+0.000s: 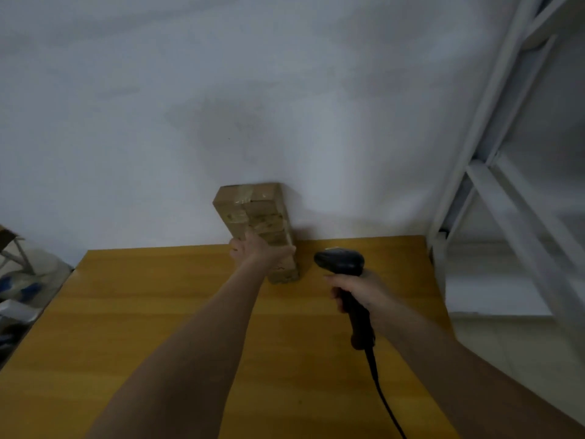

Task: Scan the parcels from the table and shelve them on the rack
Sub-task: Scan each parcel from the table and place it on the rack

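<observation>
On the yellow counter (158, 327), the left hand (258, 250) gripped the upright taped parcel (253, 213) low; it seemed stiff and light. Beside the parcel, the right hand (357, 288) clasped the scanner (343, 264).

Two bare forearms, no sleeves; left hand (259, 250) and right hand (361, 291) ungloved.

Parcel (256, 223) label blurred, scanner (340, 263) cord cut off, left clutter (22, 286) indistinct
</observation>
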